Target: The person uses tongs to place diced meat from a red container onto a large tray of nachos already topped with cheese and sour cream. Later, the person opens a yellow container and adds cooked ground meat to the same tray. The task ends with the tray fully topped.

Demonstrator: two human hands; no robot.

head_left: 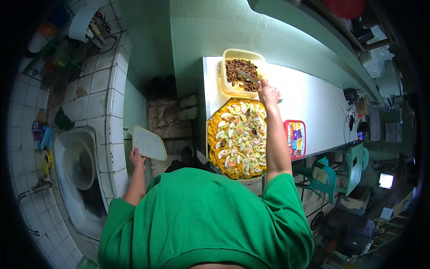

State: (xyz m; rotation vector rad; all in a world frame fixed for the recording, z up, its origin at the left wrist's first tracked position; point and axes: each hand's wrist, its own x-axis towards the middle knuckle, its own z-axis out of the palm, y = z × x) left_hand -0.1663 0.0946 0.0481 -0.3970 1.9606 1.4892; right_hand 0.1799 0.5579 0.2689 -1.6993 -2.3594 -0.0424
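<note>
My left hand (137,158), low at the left beside the tiled counter, grips the edge of a pale translucent plastic lid (151,142). Over the table my right hand (268,93) is closed round the handle of a metal spoon (247,77). The spoon's end reaches into a cream rectangular plastic container (224,84) holding dark brown chopped bits (242,69). Just in front of that container lies a large octagonal tray of orange noodles (218,150), topped with pale egg slices, greens and pinkish pieces. My right forearm passes over the tray's right side.
Right of the tray sits a red-rimmed rectangular tub (294,139) on the white table (309,103). A tiled counter with a sink (80,166) runs along my left. Green slippers (189,107) lie on the floor. Green plastic chairs (324,177) stand at the right.
</note>
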